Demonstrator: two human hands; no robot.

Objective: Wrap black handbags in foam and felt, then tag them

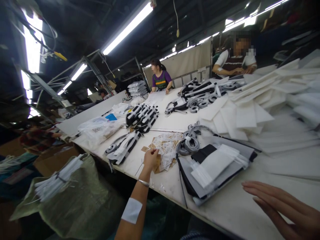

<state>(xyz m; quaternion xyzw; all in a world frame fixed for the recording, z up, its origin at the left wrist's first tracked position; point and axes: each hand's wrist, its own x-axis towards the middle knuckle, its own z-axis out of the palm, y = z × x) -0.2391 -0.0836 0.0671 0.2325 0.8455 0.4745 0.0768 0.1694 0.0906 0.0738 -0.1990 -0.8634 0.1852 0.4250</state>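
Note:
My left hand (150, 157) is at the near edge of a heap of small clear packets and brown tags (167, 148), its fingers bent together; whether a tag is pinched in them is too small to tell. My right hand (277, 203) hovers at the lower right with fingers stretched out and nothing in it. Between the hands lies a grey and black fabric piece (185, 173), with a white sheet in clear wrap (215, 163) and a black piece (203, 152) on top. Coiled grey straps (188, 143) sit at its upper left corner.
Bundled black and white straps (142, 116) and a smaller bundle (123, 146) lie to the left. White sheets (242, 113) are piled at right. Plastic bags (97, 128) rest on the white table (165, 125). A green sack (87, 196) stands lower left. Two people work across the table.

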